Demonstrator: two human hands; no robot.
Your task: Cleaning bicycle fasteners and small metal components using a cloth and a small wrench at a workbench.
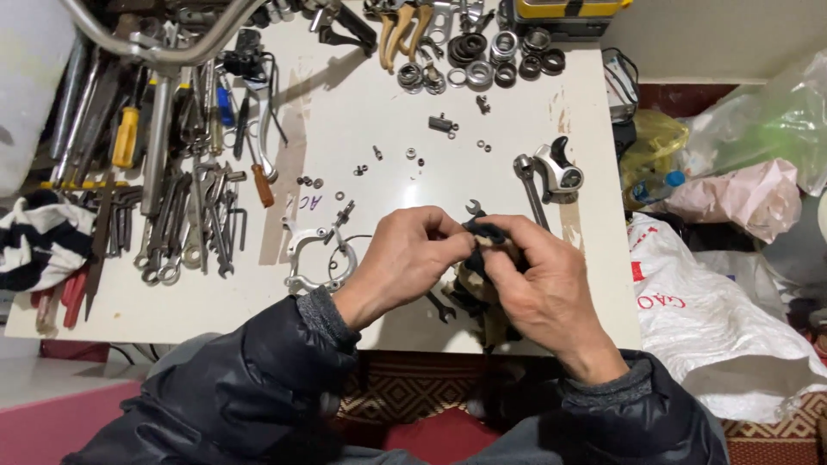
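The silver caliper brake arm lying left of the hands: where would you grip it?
Take the silver curved caliper brake arm by its arched top, coming from above. It lies flat on the white table with open space inside the curve, clear of the left hand.

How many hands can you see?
2. The left hand and the right hand meet over the near edge of the white table, both pinching a small dark part wrapped in a rag.
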